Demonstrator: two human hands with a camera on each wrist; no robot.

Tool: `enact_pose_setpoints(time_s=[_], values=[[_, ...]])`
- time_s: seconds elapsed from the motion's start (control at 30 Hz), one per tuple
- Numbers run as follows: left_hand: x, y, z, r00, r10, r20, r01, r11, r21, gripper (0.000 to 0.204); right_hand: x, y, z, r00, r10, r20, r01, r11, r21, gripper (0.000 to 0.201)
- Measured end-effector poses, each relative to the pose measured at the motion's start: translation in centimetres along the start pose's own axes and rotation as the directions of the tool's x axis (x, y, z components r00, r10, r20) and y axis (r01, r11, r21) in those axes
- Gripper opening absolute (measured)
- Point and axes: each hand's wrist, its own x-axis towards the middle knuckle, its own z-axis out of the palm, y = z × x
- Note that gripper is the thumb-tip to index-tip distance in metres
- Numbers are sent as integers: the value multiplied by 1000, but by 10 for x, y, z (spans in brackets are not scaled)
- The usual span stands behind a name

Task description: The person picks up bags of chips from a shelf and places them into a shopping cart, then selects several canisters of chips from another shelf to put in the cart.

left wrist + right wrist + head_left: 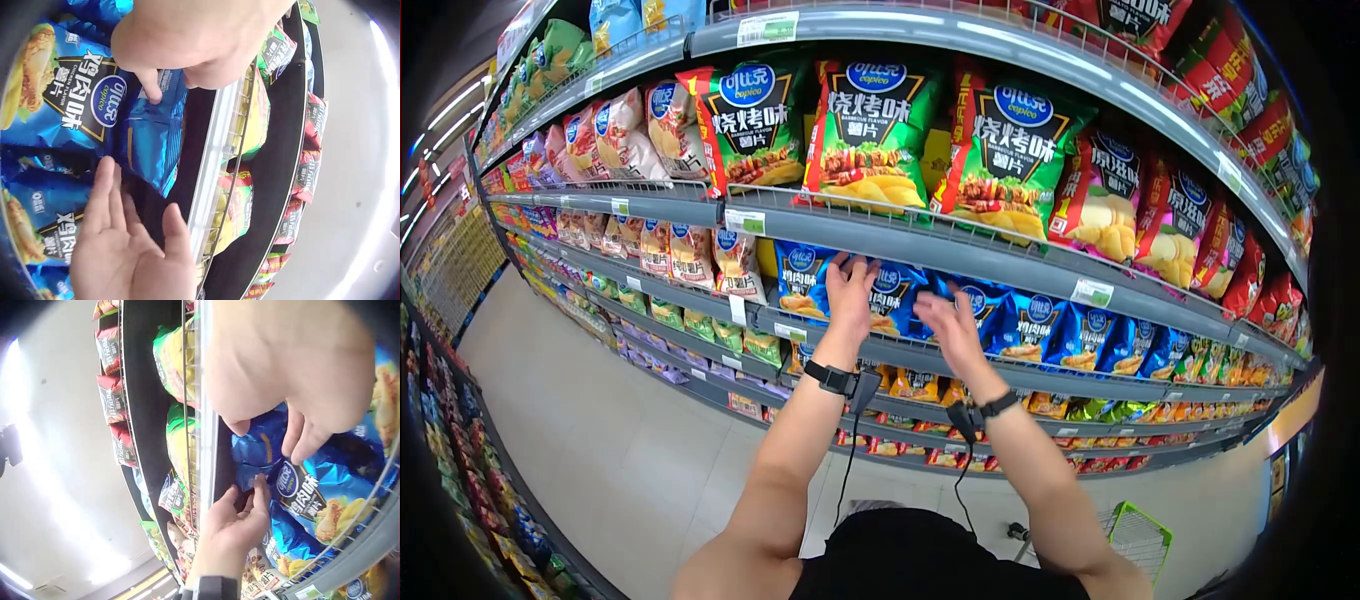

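Bare, loosely extended left hand (850, 300) at nine o'clock and right hand (953, 325) at three flank a glossy blue foil bag (152, 150), seemingly steadying it.

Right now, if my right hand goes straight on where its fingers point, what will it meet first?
Your right hand would probably first meet the blue chip bag beside your left hand, though depth is hard to judge.

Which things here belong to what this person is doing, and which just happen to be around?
Apparently part of the job:
left hand
right hand
blue chip bags, right at the hands

Apparently just around:
green barbecue-flavor chip bags, one level up
red-and-pink chip bags, beside those
green-rimmed cart, lower right in the head view
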Motion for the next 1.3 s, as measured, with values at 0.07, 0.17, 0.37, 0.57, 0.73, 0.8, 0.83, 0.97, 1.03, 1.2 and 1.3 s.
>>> enact_pose_setpoints(time_s=[0.07,0.17,0.37,0.57,0.73,0.8,0.83,0.97,1.03,1.2,1.3], values=[[3,-6,2,999,33,-5,-33,999,-18,38,-23,18,-23,999,47,5,-46,993,-110,56],[-2,-13,20,997,78,7,-78,997,-1,38,-57,38,-56,974,224,42,-218,969,-118,41],[-52,-36,35,994,104,20,-105,962,253,20,-117,72,-122,941,316,-124,-315,949,29,18],[-145,-102,29,921,-153,358,48,957,286,6,-178,61,-168,877,305,-371,-212,939,271,8],[-226,-160,31,706,-539,459,302,815,494,12,-247,56,-209,819,325,-473,-210,937,279,6],[-252,-187,32,597,-594,539,320,793,519,10,-280,55,-220,735,335,-589,-156,929,335,6],[-266,-192,39,543,-646,537,343,754,561,6,-300,56,-228,703,351,-618,-146,923,357,6],[-324,-227,62,324,-714,620,382,699,605,6,-383,27,-249,568,370,-735,-45,906,422,4],[-366,-273,59,195,-729,656,420,666,616,7,-432,9,-269,534,324,-781,116,887,448,6],[-484,-306,106,-108,-729,676,340,612,714,7,-566,-36,-310,369,256,-894,423,810,406,10],[-590,-359,107,-190,-637,747,382,653,654,10,-683,-24,-366,364,145,-920,571,745,344,10]])
